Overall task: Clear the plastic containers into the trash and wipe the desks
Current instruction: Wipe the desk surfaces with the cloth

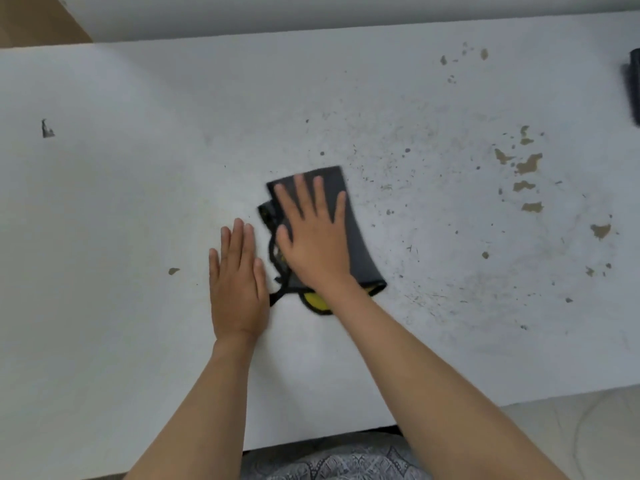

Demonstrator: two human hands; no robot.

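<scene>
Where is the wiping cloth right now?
In the head view the dark cloth lies flat mid-desk, pressed under the right hand, with the left hand flat on the desk just beside it.

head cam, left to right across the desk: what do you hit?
Small dark mark → small brown chip → left hand, flat on the desk → right hand, pressing flat on the dark grey cloth → brown chipped patches → dark object at the right edge, cut off.
</scene>
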